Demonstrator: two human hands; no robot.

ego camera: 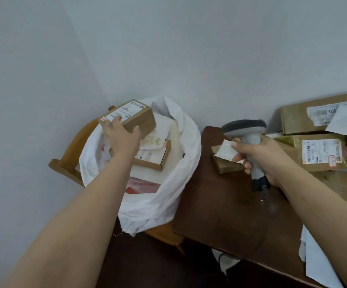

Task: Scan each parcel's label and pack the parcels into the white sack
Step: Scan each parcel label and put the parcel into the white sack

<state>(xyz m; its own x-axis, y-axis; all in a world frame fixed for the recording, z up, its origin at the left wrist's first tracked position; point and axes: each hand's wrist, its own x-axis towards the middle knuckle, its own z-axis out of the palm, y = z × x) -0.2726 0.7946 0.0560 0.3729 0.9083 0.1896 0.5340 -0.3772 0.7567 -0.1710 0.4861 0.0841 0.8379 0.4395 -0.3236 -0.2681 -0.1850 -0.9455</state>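
My left hand point(121, 135) grips a small brown cardboard parcel point(136, 117) with a white label on top, held over the open mouth of the white sack point(180, 163). Inside the sack lie another brown box point(153, 157), a white parcel and a red-and-white mailer point(142, 187). My right hand point(266, 154) is closed around the handle of a grey barcode scanner point(245, 126), held above the dark wooden table point(220, 215). The scanner's head points left. A small brown parcel with a white slip point(226, 156) lies on the table just under that hand.
The sack sits on a wooden chair point(68, 161) against the grey wall, left of the table. Several labelled brown boxes point(322, 152) are stacked at the table's right, with a larger box point(313, 115) behind. White paper point(317, 265) lies at the table's front right edge.
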